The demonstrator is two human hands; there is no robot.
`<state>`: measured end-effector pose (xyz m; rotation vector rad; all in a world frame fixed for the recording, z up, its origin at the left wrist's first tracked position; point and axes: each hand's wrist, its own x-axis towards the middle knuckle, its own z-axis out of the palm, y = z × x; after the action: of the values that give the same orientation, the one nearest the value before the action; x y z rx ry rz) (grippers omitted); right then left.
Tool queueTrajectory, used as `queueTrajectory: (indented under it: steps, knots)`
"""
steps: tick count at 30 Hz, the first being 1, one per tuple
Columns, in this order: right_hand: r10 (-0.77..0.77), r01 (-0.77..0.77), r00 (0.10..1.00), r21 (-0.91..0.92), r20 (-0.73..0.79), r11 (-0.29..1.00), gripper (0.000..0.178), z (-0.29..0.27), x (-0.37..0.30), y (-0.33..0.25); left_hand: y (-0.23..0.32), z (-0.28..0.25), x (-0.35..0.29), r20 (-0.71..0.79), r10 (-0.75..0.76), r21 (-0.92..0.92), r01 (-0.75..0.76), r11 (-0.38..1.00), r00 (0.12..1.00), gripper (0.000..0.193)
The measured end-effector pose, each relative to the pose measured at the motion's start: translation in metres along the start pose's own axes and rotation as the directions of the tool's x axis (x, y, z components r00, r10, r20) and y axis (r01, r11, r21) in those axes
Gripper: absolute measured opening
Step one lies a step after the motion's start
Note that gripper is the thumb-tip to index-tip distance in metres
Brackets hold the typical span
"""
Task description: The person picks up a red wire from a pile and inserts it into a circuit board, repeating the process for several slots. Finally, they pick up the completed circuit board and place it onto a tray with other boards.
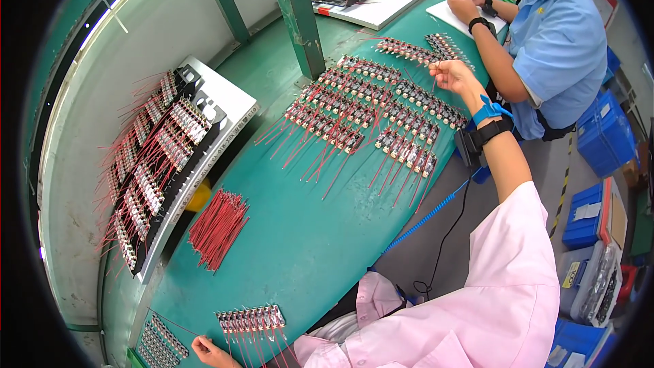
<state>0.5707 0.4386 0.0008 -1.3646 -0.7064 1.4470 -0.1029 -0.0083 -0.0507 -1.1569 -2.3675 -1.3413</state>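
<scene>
My left hand (210, 352) is at the lower edge, fingers pinched on a thin wire (170, 320) that sticks out to the upper left. Just right of it lies a strip of small circuit boards (251, 319) with red wires trailing off. Stretched far forward, my right hand (455, 76) has its fingertips pressed together over the far end of the rows of wired circuit boards (368, 95). What those fingers hold, if anything, is too small to make out. A bundle of loose red wires (218, 228) rests on the green mat (293, 232).
Bare board panels (162, 342) lie at the lower left. On the left a white-edged stand (225, 88) carries black racks of wired boards. A green post (296, 13) rises behind the rows. A co-worker (558, 48) in blue sits at the far right. Blue bins (603, 129) stand on the floor.
</scene>
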Motion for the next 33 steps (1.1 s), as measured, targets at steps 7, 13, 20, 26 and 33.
queueTrajectory:
  steps: [7,13,20,26,33]
  knots:
    - [0.012,-0.012,1.000,-0.020,0.000,1.000,0.015,0.001,0.008,0.001,-0.006,0.001,0.000,-0.023,-0.019,0.024,0.020,1.000,1.000,0.017]
    - [0.033,-0.033,0.999,-0.010,-0.012,0.999,0.017,0.000,0.016,0.003,-0.007,0.000,0.000,-0.005,-0.015,0.025,0.015,1.000,1.000,0.017]
    - [0.069,-0.070,0.998,-0.038,-0.013,0.997,0.014,0.001,0.012,0.003,-0.003,0.002,0.000,-0.017,-0.032,-0.008,0.032,0.999,0.999,0.017]
    - [0.049,-0.050,0.999,-0.112,-0.009,0.992,0.012,0.006,0.003,0.000,-0.002,-0.001,-0.001,-0.014,-0.037,0.013,0.037,0.999,0.999,0.016]
    - [0.049,-0.049,0.999,-0.133,-0.008,0.990,0.012,0.000,0.004,0.004,0.006,0.001,-0.001,0.005,-0.040,0.013,0.040,0.999,0.999,0.016]
